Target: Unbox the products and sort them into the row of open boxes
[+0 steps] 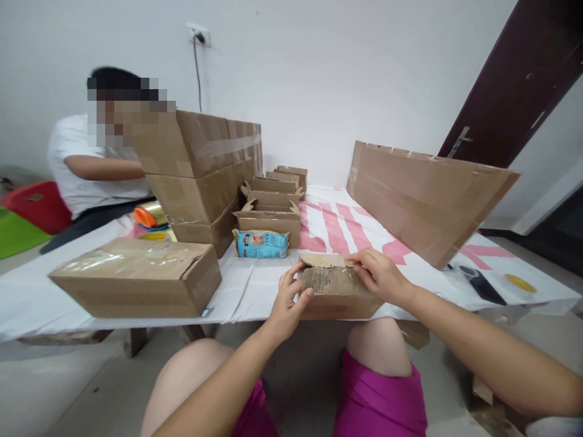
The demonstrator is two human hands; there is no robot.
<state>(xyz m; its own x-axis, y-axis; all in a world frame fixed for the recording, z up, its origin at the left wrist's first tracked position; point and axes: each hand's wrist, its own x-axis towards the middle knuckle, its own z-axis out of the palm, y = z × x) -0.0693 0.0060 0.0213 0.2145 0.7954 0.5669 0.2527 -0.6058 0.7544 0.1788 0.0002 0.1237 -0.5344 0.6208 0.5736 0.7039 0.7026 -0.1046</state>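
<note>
A small cardboard box lies in front of me at the table's near edge. Its worn top flap has a ragged edge, and a dark gap shows behind it. My left hand grips the box's left end, thumb on the front and fingers at the back corner. With bent fingers, my right hand holds the flap's edge at the upper right. What lies inside the box is hidden. Just beyond it, a blue printed packet leans against a row of open cardboard boxes.
A taped carton sits at the left, with stacked cartons behind it. Another person sits beyond the stack. A large cardboard panel stands on the right, near a tape roll and a yellow ring.
</note>
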